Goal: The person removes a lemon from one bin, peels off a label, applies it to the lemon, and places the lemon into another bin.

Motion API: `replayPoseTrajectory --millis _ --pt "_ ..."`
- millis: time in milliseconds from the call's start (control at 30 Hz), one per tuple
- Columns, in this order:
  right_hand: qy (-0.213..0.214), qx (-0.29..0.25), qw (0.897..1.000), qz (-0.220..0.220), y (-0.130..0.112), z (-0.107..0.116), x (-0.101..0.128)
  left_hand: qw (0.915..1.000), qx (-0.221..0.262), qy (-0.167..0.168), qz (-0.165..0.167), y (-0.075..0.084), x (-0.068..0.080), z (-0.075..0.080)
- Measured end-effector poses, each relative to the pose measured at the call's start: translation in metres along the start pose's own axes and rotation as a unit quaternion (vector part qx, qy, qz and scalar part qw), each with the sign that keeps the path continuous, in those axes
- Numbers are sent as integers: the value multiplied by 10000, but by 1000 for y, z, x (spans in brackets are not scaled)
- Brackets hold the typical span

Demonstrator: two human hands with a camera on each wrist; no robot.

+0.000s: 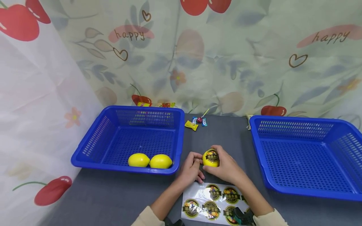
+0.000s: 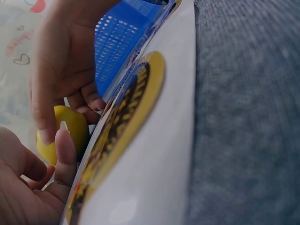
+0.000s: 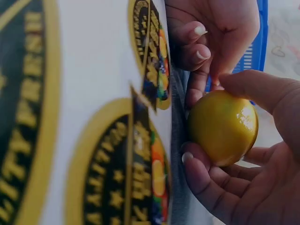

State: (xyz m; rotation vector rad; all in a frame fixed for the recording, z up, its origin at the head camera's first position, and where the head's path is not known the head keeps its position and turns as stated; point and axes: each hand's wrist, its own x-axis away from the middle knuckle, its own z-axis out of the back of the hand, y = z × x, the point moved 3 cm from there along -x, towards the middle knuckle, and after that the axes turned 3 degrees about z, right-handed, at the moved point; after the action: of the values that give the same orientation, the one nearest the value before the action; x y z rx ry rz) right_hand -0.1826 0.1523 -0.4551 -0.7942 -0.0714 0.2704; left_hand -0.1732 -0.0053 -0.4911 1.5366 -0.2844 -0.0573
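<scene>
Between the two baskets, my right hand [image 1: 227,165] grips a yellow lemon [image 1: 210,161], thumb and fingers around its sides. A round black-and-gold sticker [image 1: 212,155] lies on the lemon's upper face. Close by on the left, my left hand [image 1: 190,169] has loosely bent fingers, with fingertips at the lemon's side; whether they press on it I cannot tell. In the right wrist view the lemon [image 3: 222,126] shows a bare, shiny side. Below both hands lies a white sheet of round stickers [image 1: 195,192], partly covered by the right forearm.
Two more lemons [image 1: 160,161] sit in the front of the left blue basket [image 1: 181,135]. Another blue basket [image 1: 258,150] stands on the right. Small wrapped candies [image 1: 191,125] and a lollipop [image 1: 199,120] lie at the back, before a patterned curtain [image 1: 212,72].
</scene>
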Motion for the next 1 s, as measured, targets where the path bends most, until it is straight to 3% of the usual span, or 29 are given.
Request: replayPoseTrajectory --millis 300,600,767,1000 --pt "198 851 9957 295 -22 21 3 10000 85 39 -31 3 2 -1" --pt "407 1063 9923 493 -51 88 4 9997 207 81 -98 2 2 -2" --pt "306 1107 9929 322 -44 135 -6 9997 210 101 -123 2 2 0" --pt "178 1435 9895 -8 -13 185 -18 9997 167 70 -160 0 1 -1"
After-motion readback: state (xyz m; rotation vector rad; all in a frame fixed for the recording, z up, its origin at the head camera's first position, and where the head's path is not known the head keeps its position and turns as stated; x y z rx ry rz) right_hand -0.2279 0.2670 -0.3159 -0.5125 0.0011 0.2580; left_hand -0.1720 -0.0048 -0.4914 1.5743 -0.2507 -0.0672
